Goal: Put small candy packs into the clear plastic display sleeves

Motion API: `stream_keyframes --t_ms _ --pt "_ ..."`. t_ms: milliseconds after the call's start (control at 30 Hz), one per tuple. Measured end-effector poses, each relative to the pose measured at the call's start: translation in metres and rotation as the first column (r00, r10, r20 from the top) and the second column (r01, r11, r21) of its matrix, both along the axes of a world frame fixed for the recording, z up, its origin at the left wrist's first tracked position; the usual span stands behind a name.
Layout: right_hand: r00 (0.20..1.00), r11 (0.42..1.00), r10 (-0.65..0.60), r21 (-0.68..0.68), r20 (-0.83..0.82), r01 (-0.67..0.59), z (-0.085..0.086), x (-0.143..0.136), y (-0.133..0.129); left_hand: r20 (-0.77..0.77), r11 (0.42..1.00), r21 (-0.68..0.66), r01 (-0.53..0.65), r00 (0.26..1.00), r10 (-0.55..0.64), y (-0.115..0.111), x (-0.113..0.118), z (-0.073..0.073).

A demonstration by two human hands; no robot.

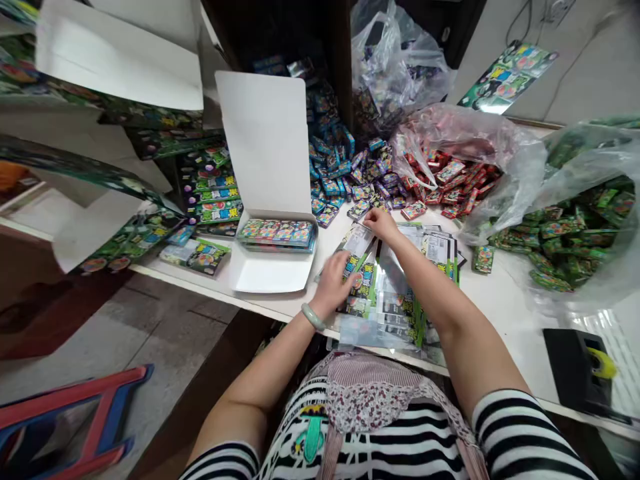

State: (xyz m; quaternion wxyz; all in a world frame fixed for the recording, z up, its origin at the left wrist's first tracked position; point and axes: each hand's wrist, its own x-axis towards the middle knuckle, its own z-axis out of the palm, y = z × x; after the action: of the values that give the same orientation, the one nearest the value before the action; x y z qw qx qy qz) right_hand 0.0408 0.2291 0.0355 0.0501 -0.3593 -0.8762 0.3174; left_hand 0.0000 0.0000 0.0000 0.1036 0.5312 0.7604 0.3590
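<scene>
My left hand lies with its fingers apart on a pile of flat printed plastic sleeves, coloured green and black. Beyond it, my right hand reaches over the far side of the pile. Its fingers are pinched together at a small purple candy box, at the front of a heap of purple boxes. To the left of my hands stands an open white carton with its lid raised. Filled packs lie inside it.
Blue boxes lie behind the carton. Red boxes spill from a plastic bag. On the right are a bag of green packets and a black tape dispenser. More open cartons stand left; a red and blue stool is below.
</scene>
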Motion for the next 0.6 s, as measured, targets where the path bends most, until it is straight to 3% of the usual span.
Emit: stream_keyframes --t_ms 67,100,167,233,333,433,500,600 --pt "0.996 0.999 -0.001 -0.052 -0.093 -0.004 0.012 0.024 0.000 0.078 0.976 0.133 -0.171 0.984 0.161 0.012 -0.017 0.011" --pt "0.987 0.996 -0.007 -0.090 -0.159 -0.007 0.019 0.038 -0.003 0.143 0.970 0.147 -0.193 0.975 0.172 0.019 -0.023 0.016" --pt "0.942 0.994 -0.049 -0.113 -0.333 0.011 0.033 0.067 -0.011 0.262 0.983 0.125 -0.136 0.960 0.099 0.031 -0.030 0.027" --pt "0.875 0.997 -0.053 0.019 -0.481 0.070 0.044 0.095 -0.023 0.324 0.993 0.107 -0.049 0.946 0.012 0.037 -0.026 0.039" --pt "0.877 0.948 0.043 0.296 -0.478 0.115 0.052 0.124 -0.037 0.315 0.992 0.117 0.048 0.946 -0.083 0.033 -0.009 0.058" --pt "0.913 0.964 0.052 0.258 -0.405 0.060 0.053 0.134 -0.042 0.220 0.988 0.094 0.123 0.965 -0.141 0.025 0.007 0.077" --pt "0.898 0.967 0.011 0.233 -0.441 0.103 0.056 0.135 -0.041 0.135 0.990 0.085 0.112 0.983 -0.122 0.022 0.011 0.087" --pt "0.861 0.941 0.021 0.300 -0.508 0.154 0.065 0.135 -0.042 0.095 0.993 0.104 0.059 0.993 -0.069 0.022 0.011 0.094"
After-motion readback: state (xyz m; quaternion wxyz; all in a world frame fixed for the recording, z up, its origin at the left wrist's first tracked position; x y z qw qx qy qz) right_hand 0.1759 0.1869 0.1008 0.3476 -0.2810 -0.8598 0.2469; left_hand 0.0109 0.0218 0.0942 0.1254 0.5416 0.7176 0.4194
